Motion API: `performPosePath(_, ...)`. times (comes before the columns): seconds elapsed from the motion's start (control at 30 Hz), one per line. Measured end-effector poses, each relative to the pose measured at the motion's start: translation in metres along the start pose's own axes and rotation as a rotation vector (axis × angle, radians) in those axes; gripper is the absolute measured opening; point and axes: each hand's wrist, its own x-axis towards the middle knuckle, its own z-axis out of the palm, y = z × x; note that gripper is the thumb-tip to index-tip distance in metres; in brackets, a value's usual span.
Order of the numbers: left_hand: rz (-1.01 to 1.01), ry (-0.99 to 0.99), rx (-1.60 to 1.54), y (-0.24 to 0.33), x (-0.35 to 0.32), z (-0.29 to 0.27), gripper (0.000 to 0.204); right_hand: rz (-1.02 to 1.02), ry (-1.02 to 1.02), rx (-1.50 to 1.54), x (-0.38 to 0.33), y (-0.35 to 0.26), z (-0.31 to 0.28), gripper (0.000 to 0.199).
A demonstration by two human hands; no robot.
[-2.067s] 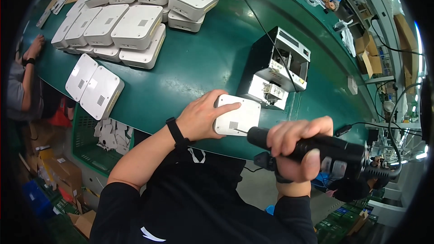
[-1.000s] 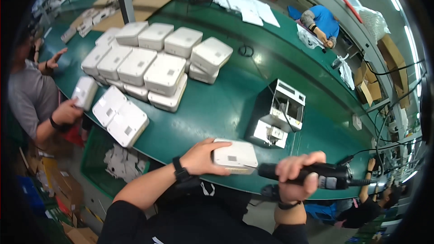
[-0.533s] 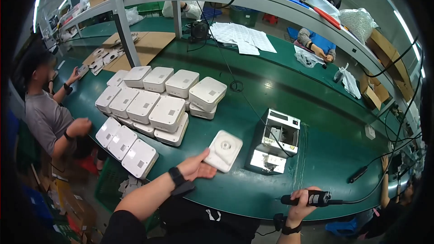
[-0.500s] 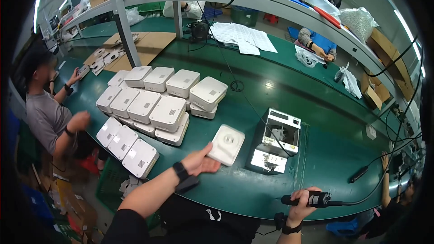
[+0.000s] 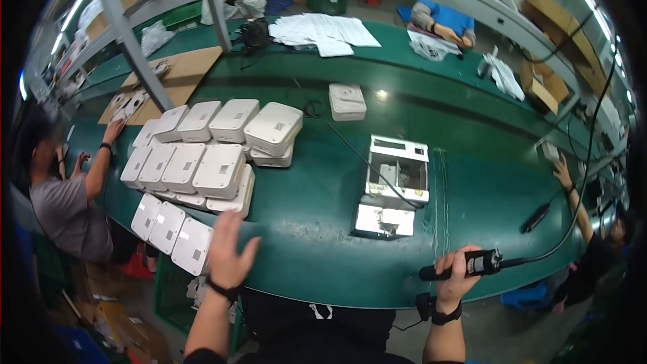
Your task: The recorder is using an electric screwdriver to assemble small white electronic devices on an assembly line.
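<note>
At the far left a seated person in a grey shirt [image 5: 64, 209] reaches toward flat brown cardboard sheets [image 5: 178, 74] lying at the far left end of the long green work table [image 5: 472, 175]. Just right of that person, a block of white rounded plastic housings [image 5: 202, 155] sits in rows near the table's near-left edge, some stacked two high; each top carries a small grey square label. Three flatter white square panels [image 5: 168, 229] lie in a row at the very near edge, the nearest overhanging slightly.

The left hand [image 5: 226, 249] hovers just beside these panels with fingers spread wide and holding nothing; a dark band circles its wrist. To its right the table surface is bare green out to the near rim, giving open room between the hands.

Toward the middle, a single white square housing [image 5: 348, 101] rests alone far across the table, with loose white paper sheets [image 5: 327, 30] farther behind it. Right of centre stands a white open-framed box fixture [image 5: 394, 185], a thin dark cable running to it from the far left.

The right hand [image 5: 458, 273] is wrapped closed around a black cylindrical power screwdriver [image 5: 465, 266] held level over the near edge, its cable trailing off right. Another person's hand [image 5: 563, 172] rests at the table's right edge.
</note>
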Motion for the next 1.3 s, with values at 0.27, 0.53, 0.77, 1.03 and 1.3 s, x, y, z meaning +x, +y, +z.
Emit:
performPosePath(0.27, -0.178, -0.108, 0.447, -0.039, -0.073, -0.04, 0.073, 0.042, 0.013, -0.046, 0.014, -0.001, 0.004, 0.019)
performPosePath(0.53, 0.26, -0.429, 0.055, 0.031, -0.047, -0.011, 0.072, -0.042, -0.231, -0.192, 0.025, -0.004, 0.041, 0.021)
performPosePath(0.77, 0.597, -0.504, -0.26, 0.094, -0.009, 0.061, 0.076, -0.093, -0.411, 0.075, 0.044, -0.04, 0.106, 0.019)
performPosePath(1.03, 0.33, -0.447, -0.448, 0.091, 0.005, 0.077, 0.085, -0.088, -0.413, -0.021, 0.07, -0.032, 0.129, 0.016)
performPosePath(1.3, 0.308, -0.525, -0.575, 0.085, 0.006, 0.083, 0.089, 0.009, -0.447, -0.024, 0.049, -0.034, 0.11, 0.017)
